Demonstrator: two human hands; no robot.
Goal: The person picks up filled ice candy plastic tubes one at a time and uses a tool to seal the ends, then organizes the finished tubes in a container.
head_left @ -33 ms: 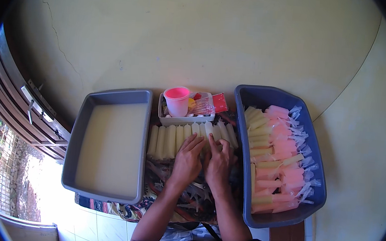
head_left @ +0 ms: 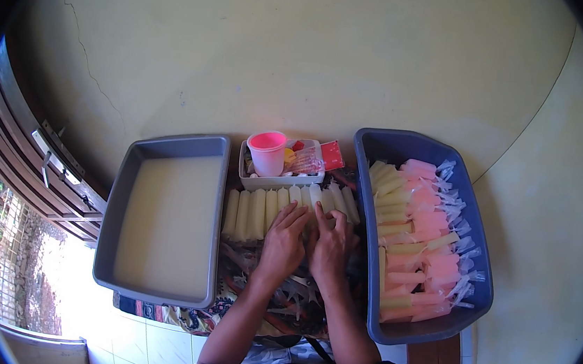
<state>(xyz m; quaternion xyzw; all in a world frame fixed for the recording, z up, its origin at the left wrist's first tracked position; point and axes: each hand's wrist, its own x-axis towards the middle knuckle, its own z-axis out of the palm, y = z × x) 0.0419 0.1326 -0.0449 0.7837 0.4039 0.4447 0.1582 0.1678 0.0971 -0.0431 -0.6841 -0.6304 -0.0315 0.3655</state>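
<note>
Side by side in a row lie several pale, cream-coloured filled plastic tubes [head_left: 255,214]. My left hand [head_left: 284,243] rests flat on the middle of this row, its fingers stretched forward. Close beside it, my right hand [head_left: 329,250] also lies over the tubes, the index finger extended and the other fingers partly bent. Its fingertips touch the tubes, and neither hand shows a thing gripped in it. Clear, thin plastic ends [head_left: 295,291] spread toward me below the wrists. What lies directly under both palms is hidden.
To the left stands a grey tub [head_left: 118,214] of milky liquid [head_left: 172,220]. A blue-grey tub [head_left: 393,141] on the right holds pink and cream tied tubes [head_left: 431,227]. Behind the row, a white basket [head_left: 284,181] carries a pink cup [head_left: 266,160] and a red packet [head_left: 332,156].
</note>
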